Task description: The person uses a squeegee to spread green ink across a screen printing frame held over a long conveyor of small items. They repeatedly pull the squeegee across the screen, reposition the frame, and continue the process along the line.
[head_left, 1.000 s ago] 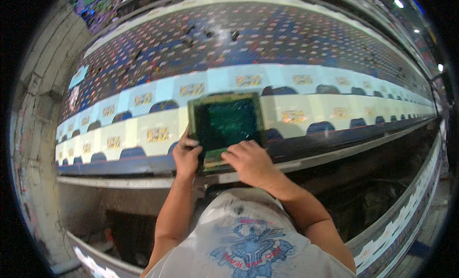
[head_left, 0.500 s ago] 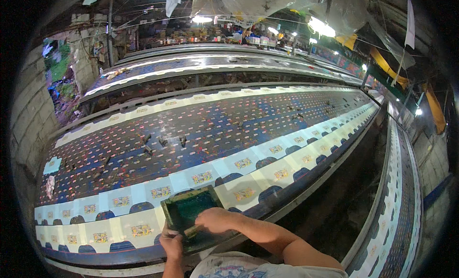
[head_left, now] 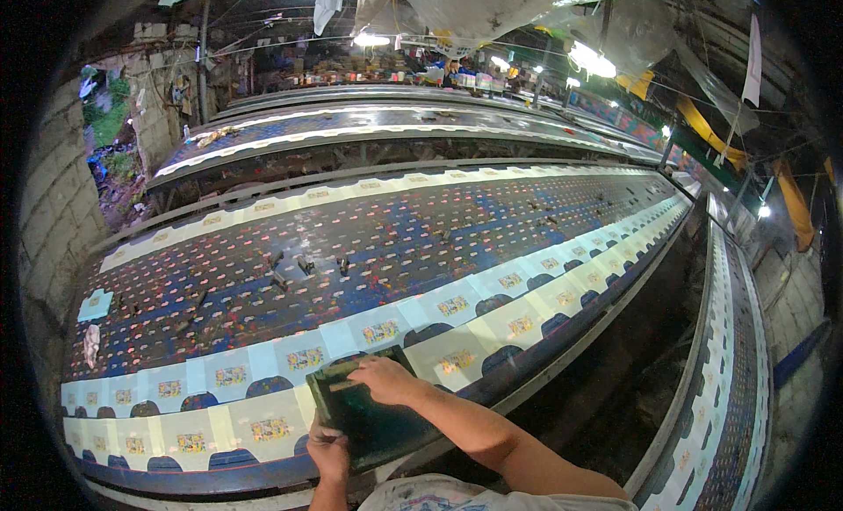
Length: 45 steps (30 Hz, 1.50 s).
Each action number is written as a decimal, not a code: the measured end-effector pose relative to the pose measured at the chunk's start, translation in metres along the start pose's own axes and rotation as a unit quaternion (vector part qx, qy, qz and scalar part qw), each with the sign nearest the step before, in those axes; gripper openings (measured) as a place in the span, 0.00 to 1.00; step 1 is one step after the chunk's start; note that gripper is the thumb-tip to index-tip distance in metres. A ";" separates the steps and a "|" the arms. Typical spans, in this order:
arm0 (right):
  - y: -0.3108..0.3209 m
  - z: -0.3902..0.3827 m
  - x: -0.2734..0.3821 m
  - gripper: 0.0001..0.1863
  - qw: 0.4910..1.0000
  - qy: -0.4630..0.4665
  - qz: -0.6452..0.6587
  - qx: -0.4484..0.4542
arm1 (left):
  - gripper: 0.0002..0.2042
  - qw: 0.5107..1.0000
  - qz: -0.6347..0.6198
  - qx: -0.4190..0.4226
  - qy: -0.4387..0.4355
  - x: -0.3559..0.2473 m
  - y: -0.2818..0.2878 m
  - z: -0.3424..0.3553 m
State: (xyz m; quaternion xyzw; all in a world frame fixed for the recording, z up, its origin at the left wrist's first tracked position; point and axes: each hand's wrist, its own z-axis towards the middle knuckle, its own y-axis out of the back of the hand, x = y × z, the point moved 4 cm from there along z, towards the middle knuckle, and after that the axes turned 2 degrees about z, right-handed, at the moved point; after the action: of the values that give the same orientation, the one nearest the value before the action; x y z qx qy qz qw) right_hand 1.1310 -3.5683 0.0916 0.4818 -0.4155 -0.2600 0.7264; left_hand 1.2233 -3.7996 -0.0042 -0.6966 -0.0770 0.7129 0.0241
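A small screen-printing frame [head_left: 386, 430] with a dark green mesh lies over the front row of fabric pieces at the near table edge. My left hand [head_left: 328, 449] is closed on its lower left edge. Inside the frame, near its far side, my right hand [head_left: 383, 379] grips a small squeegee [head_left: 343, 385], most of it covered by the fingers. Pale yellow fabric pieces [head_left: 457, 361] with colourful prints run along the table's front. Behind them is a row of light blue printed pieces [head_left: 306, 358].
The long dark printing table [head_left: 237, 274] carries small dark clamp-like pieces [head_left: 306, 264] and a folded light blue cloth [head_left: 95, 305]. More long tables [head_left: 351, 116] stand beyond, and another printing table [head_left: 742, 370] runs along the right. A block wall [head_left: 57, 195] rises at left.
My right hand has moved the squeegee from the near part of the frame toward its far side. My left hand stays on the frame's edge.
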 end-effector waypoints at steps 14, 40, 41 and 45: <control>0.001 -0.085 0.067 0.27 0.998 0.032 -0.027 0.056 | 0.19 0.997 0.034 -0.050 -0.057 -0.006 0.002 -0.010; 0.047 -0.225 -0.022 0.19 0.961 0.003 0.190 -0.201 | 0.21 0.984 0.100 -0.028 -0.145 -0.032 -0.119 -0.020; 0.055 -0.235 -0.038 0.20 0.956 0.000 0.201 -0.213 | 0.21 0.982 0.126 -0.030 -0.137 -0.021 -0.134 -0.022; 0.078 -0.271 -0.097 0.20 0.961 -0.028 0.190 -0.200 | 0.18 0.991 0.091 -0.034 -0.088 0.016 -0.207 -0.023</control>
State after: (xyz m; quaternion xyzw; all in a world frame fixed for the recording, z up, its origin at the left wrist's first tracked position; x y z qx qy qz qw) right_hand 1.3107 -3.3303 0.0773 0.2310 -0.4590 -0.2082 0.8322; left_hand 1.2303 -3.5916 0.0095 -0.6359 -0.0396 0.7674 -0.0714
